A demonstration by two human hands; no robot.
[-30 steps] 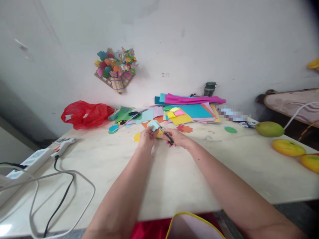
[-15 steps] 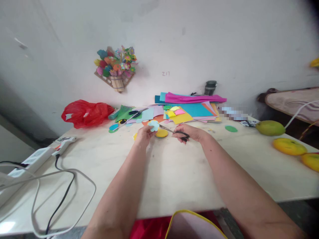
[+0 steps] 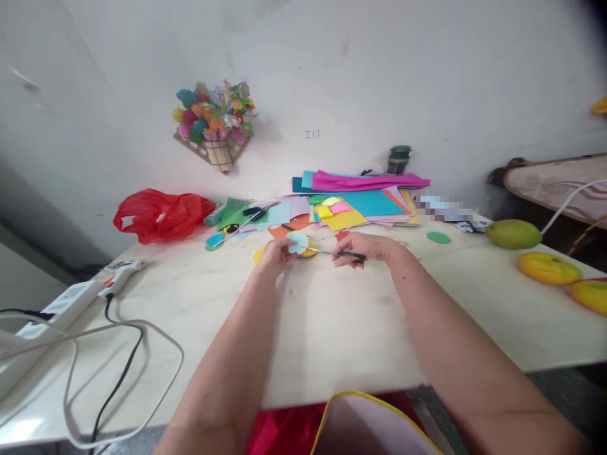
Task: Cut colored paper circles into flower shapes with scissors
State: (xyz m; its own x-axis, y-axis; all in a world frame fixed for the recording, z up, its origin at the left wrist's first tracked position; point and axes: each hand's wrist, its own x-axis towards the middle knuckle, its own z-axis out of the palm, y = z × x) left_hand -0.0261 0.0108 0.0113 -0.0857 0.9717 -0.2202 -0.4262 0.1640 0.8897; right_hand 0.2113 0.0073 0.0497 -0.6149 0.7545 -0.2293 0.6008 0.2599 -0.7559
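Note:
Between the fingers of my left hand (image 3: 275,255) is a light blue paper flower (image 3: 298,242) with a scalloped edge. My right hand (image 3: 353,248) is closed round the black handles of a pair of scissors (image 3: 327,253). The blades point left and reach the lower right edge of the paper flower. Behind the blades a yellow paper circle (image 3: 310,252) lies on the table, partly hidden. A small red paper piece (image 3: 342,234) shows just behind my right hand. Another yellow paper piece (image 3: 258,253) lies left of my left fingers.
Coloured paper sheets (image 3: 374,212) are stacked at the back, near a second pair of scissors (image 3: 258,212). A red plastic bag (image 3: 164,215) sits at left, a power strip (image 3: 61,303) with cables nearer. Mangoes (image 3: 513,234) and a green paper circle (image 3: 439,237) lie at right.
The paper flower has turned in my left hand and shifted slightly right. The scissors have swung flatter, with the blades now at its lower right edge. The view has tilted slightly.

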